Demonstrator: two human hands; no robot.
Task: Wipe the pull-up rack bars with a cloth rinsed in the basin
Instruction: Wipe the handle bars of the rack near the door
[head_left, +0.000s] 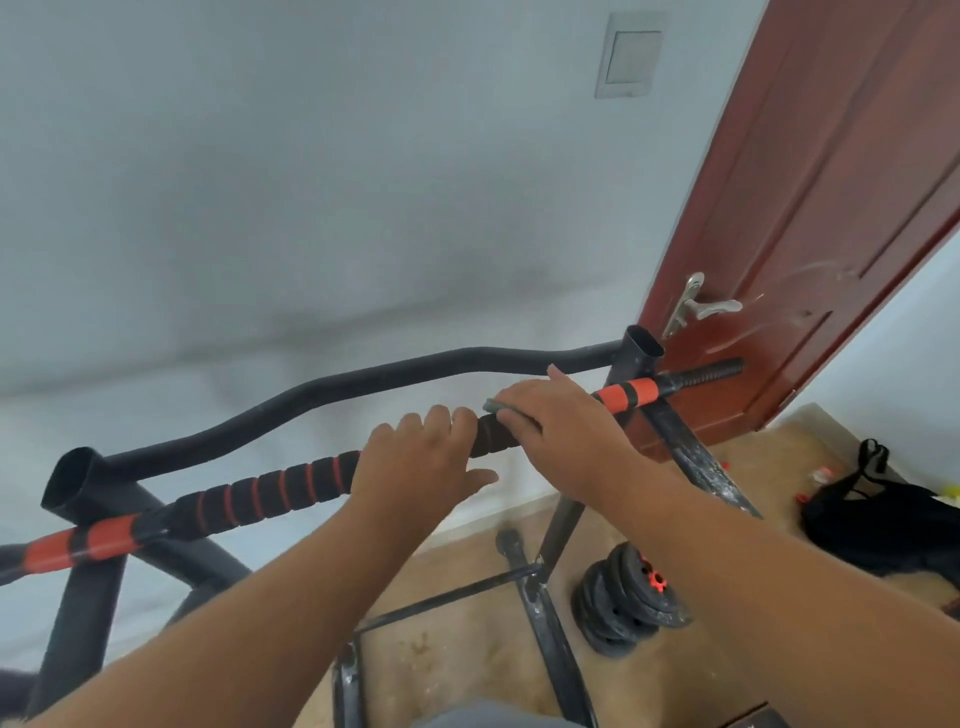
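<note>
A black bar with orange bands (270, 491) lies across the top of the black pull-up rack, in front of the rack's curved top bar (363, 384). My left hand (415, 457) grips this padded bar near its middle, fingers curled over it. Just to the right, my right hand (556, 426) holds a small grey-green cloth (496, 406) wrapped against the same bar; only the cloth's edge shows under my fingers. The bar's right end has an orange sleeve (631, 395) and a threaded tip. No basin is in view.
A red-brown door (810, 208) with a metal handle (696, 306) stands close behind the rack's right post. On the floor lie a stack of black weight plates (628, 603), a black bag (878, 514) and the rack's lower legs (550, 639).
</note>
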